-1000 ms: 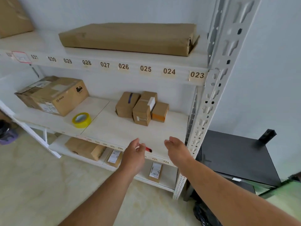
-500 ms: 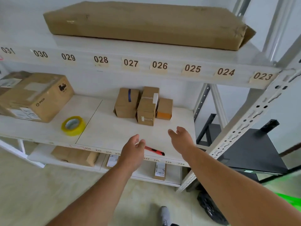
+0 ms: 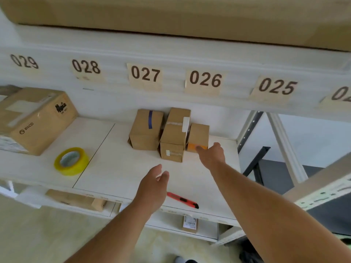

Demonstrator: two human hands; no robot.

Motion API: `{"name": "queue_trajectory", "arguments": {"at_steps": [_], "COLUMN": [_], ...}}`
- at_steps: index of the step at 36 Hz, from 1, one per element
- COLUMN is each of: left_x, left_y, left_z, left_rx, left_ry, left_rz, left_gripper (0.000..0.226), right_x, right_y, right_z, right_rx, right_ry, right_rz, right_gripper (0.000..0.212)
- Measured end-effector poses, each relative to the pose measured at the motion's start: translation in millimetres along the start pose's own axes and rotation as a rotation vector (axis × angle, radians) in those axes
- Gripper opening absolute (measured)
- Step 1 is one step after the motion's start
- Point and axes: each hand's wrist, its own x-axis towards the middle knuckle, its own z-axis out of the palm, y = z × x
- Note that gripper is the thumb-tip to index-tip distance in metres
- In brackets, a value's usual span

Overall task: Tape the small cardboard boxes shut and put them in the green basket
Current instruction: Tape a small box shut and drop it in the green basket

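Observation:
Three small cardboard boxes stand together at the back of the white middle shelf [image 3: 117,173]: one with a blue stripe [image 3: 146,129], a taller middle one [image 3: 175,135], and a small one with an orange front [image 3: 198,136]. My right hand [image 3: 211,155] reaches in with fingers extended, its fingertips at the orange front of the small box. My left hand [image 3: 153,185] hovers open over the shelf in front of the boxes, holding nothing. A yellow tape roll [image 3: 71,161] lies to the left. A red utility knife [image 3: 182,200] lies by the shelf's front edge. The green basket is out of view.
A large PICO carton [image 3: 36,120] sits at the shelf's left. The upper shelf beam with number labels [image 3: 205,80] hangs close overhead, carrying a long flat carton [image 3: 171,14]. Parcels lie on the lower shelf [image 3: 76,200]. A dark table [image 3: 281,175] stands right of the rack.
The view has closed in on the shelf. My right hand moved forward to the small orange-fronted box. My left hand advanced past the knife over the shelf.

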Motion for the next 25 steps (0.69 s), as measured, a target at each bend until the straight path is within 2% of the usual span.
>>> {"name": "queue_trajectory", "arguments": {"at_steps": [5, 13, 25], "left_x": [24.1, 47.7, 59.5], "left_y": [-9.3, -23.9, -36.5], "left_z": [2.5, -3.2, -5.8], "left_rx": [0.049, 0.124, 0.103], "left_ry": [-0.002, -0.001, 0.011], "left_rz": [0.026, 0.038, 0.055], "left_gripper": [0.049, 0.047, 0.047], "right_x": [43.8, 84.7, 94.6], "right_y": [-10.2, -27.4, -23.2], "right_z": [22.4, 56.1, 71.5], "right_rx": [-0.082, -0.153, -0.147], "right_ry": [0.034, 0.046, 0.103], "right_rz": [-0.006, 0.049, 0.099], "right_gripper": [0.085, 0.111, 0.098]}}
